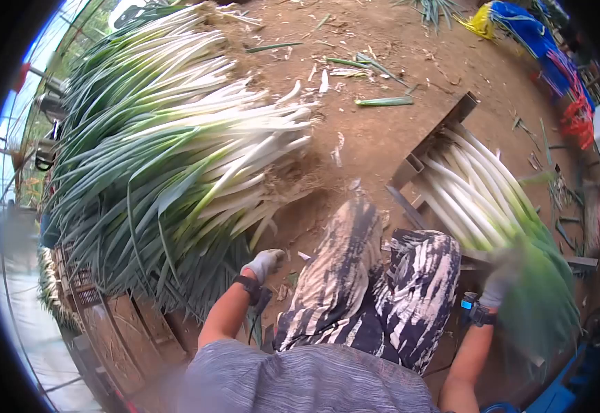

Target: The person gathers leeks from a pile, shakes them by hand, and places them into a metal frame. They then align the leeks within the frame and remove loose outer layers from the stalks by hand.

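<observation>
1 grey shirt (314,378); left hand (264,265) near 1 leek pile (176,144), right hand (500,283) at 1 leek bundle (476,196); cannot tell either grip.

Both arms (228,313) reach forward, left hand (267,264) gloved, right hand (500,282) blurred.

We have leek bundle (496,217) at our right hand (503,279): white stalks side by side ahead of it, green leaves blurred outward. Leek heap (186,151) beyond our left hand (267,264), roots inward, leaves outward.
</observation>
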